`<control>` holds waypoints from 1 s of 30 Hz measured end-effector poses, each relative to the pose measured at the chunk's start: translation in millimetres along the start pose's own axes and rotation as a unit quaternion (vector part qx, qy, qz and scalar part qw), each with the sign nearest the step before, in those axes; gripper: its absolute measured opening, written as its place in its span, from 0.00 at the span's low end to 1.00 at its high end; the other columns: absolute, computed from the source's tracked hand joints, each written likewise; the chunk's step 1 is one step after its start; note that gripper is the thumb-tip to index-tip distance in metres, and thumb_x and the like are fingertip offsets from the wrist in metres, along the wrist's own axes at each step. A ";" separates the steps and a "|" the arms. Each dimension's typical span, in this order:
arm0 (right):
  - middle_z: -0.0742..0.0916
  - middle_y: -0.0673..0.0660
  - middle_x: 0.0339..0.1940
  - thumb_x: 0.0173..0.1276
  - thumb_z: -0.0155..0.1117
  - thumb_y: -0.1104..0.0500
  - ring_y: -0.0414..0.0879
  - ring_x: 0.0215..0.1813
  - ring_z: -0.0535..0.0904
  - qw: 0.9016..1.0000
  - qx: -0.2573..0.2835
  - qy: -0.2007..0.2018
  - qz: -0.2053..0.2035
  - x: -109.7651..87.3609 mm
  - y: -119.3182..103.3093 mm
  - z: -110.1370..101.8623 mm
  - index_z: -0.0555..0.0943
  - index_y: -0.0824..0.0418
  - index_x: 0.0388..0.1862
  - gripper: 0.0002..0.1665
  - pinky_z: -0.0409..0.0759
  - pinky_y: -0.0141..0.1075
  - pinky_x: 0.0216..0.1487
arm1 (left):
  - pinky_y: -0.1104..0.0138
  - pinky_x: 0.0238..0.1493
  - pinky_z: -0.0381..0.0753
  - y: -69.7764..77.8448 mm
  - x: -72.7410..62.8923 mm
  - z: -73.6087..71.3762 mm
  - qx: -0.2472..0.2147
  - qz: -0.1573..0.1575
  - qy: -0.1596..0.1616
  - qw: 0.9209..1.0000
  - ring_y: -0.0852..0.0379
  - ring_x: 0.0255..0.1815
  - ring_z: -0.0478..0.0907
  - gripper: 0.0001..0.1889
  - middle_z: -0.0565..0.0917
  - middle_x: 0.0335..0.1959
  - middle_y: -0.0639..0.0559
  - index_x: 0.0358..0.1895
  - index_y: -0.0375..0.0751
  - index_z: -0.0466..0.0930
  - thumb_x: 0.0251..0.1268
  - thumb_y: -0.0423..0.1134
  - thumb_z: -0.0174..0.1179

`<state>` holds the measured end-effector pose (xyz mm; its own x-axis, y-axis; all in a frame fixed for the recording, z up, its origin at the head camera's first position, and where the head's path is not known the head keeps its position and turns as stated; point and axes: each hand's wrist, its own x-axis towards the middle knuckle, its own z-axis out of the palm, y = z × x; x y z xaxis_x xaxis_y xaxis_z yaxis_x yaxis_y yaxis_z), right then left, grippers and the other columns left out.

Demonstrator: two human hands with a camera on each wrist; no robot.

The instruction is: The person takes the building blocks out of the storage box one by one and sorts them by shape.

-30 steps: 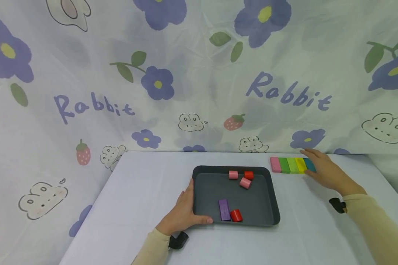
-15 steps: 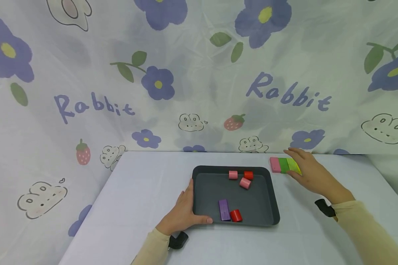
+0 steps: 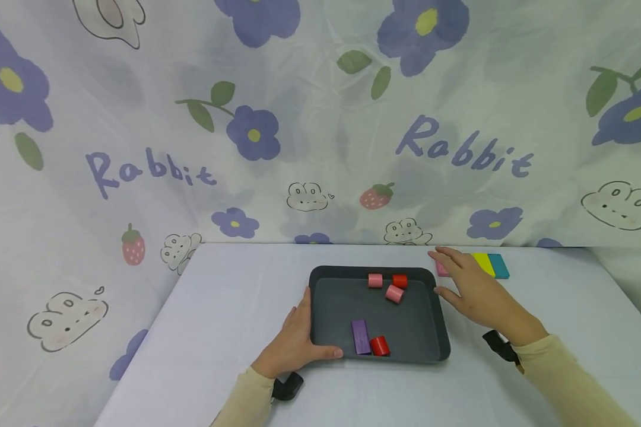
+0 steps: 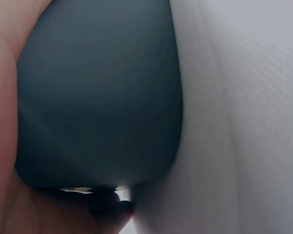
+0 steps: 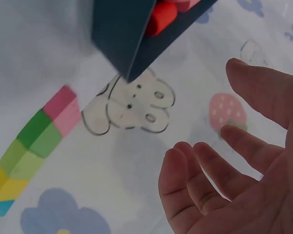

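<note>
My left hand (image 3: pixel 292 343) rests against the near left corner of a dark grey tray (image 3: pixel 331 308), fingers straight along the left side and thumb along the front rim. The left wrist view shows the tray's wall (image 4: pixel 97 97) close up beside that hand. My right hand (image 3: pixel 478 292) hovers, fingers spread and holding nothing, near the tray's far right corner. It partly covers a row of coloured blocks: a pink one (image 3: pixel 441 270), a yellow one (image 3: pixel 483 263) and a blue one (image 3: pixel 499 266). The right wrist view also shows a dark green block (image 5: pixel 38 129) and a light green block (image 5: pixel 22 161).
Inside the tray lie a purple block (image 3: pixel 360 337), a red cylinder (image 3: pixel 380 346) beside it, another red cylinder (image 3: pixel 400 281) at the back, and pink cylinders (image 3: pixel 375 280). The white table (image 3: pixel 235 308) ends at a patterned curtain (image 3: pixel 320 148) behind.
My right hand has moved left along the block row, from the blue end to the pink end near the tray. The left hand and the tray stay put.
</note>
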<state>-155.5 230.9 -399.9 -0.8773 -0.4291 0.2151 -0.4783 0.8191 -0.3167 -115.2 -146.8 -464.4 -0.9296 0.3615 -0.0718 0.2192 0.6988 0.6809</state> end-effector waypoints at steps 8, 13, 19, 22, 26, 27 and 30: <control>0.69 0.67 0.74 0.64 0.75 0.56 0.65 0.70 0.68 1.000 0.006 -0.002 -0.019 1.8 -28.0 14.7 0.65 0.64 0.75 0.45 0.77 0.58 0.60 | 0.46 0.79 0.39 1.6 -1.1 -0.7 -0.002 -0.005 -0.002 1.000 0.42 0.81 0.44 0.76 0.41 0.82 0.37 0.79 0.30 0.26 0.46 0.66 0.75; 0.71 0.65 0.73 0.63 0.76 0.56 0.61 0.69 0.71 0.999 0.021 0.002 -0.047 1.3 -47.7 26.5 0.68 0.65 0.74 0.44 0.77 0.55 0.62 | 0.47 0.79 0.40 0.7 -1.1 0.0 0.008 -0.004 -0.001 1.000 0.43 0.81 0.44 0.75 0.40 0.82 0.37 0.79 0.30 0.26 0.46 0.67 0.74; 0.72 0.63 0.72 0.62 0.77 0.57 0.58 0.67 0.71 0.997 0.032 0.009 -0.067 1.4 -69.4 37.2 0.70 0.63 0.73 0.42 0.81 0.50 0.59 | 0.46 0.79 0.40 0.7 -1.2 0.2 0.006 -0.004 0.008 1.000 0.45 0.81 0.45 0.74 0.41 0.82 0.36 0.79 0.30 0.27 0.47 0.66 0.74; 0.73 0.61 0.71 0.62 0.77 0.56 0.57 0.66 0.72 0.997 0.038 0.001 -0.063 1.6 -78.7 39.9 0.70 0.61 0.73 0.42 0.81 0.50 0.59 | 0.46 0.79 0.41 1.3 -0.8 0.1 0.005 -0.004 0.008 1.000 0.44 0.81 0.45 0.74 0.41 0.82 0.36 0.79 0.30 0.27 0.48 0.66 0.74; 0.74 0.61 0.71 0.63 0.76 0.55 0.56 0.66 0.73 0.997 0.048 -0.014 -0.058 2.2 -89.2 45.2 0.70 0.60 0.73 0.41 0.80 0.50 0.60 | 0.45 0.79 0.41 2.0 -1.1 0.0 0.008 -0.003 0.004 1.000 0.43 0.81 0.46 0.74 0.41 0.82 0.36 0.79 0.29 0.27 0.48 0.66 0.74; 0.74 0.60 0.71 0.63 0.76 0.55 0.56 0.67 0.72 0.997 0.051 -0.017 -0.056 2.4 -91.5 47.0 0.71 0.60 0.73 0.41 0.79 0.50 0.61 | 0.45 0.79 0.41 2.3 -1.3 0.0 0.008 -0.002 0.003 1.000 0.42 0.81 0.46 0.74 0.41 0.81 0.35 0.79 0.29 0.27 0.48 0.65 0.74; 0.74 0.60 0.71 0.63 0.76 0.55 0.55 0.69 0.72 0.996 0.062 -0.022 -0.056 2.7 -97.2 52.7 0.71 0.61 0.72 0.40 0.79 0.49 0.62 | 0.45 0.79 0.41 2.2 -0.9 0.0 0.006 0.001 0.001 1.000 0.42 0.81 0.45 0.74 0.41 0.81 0.35 0.79 0.28 0.27 0.48 0.65 0.74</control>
<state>-113.4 130.1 -417.2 -0.8183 -0.5329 0.2154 -0.5714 0.7137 -0.4051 -113.9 -145.5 -462.8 -0.9294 0.3623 -0.0697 0.2247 0.7058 0.6718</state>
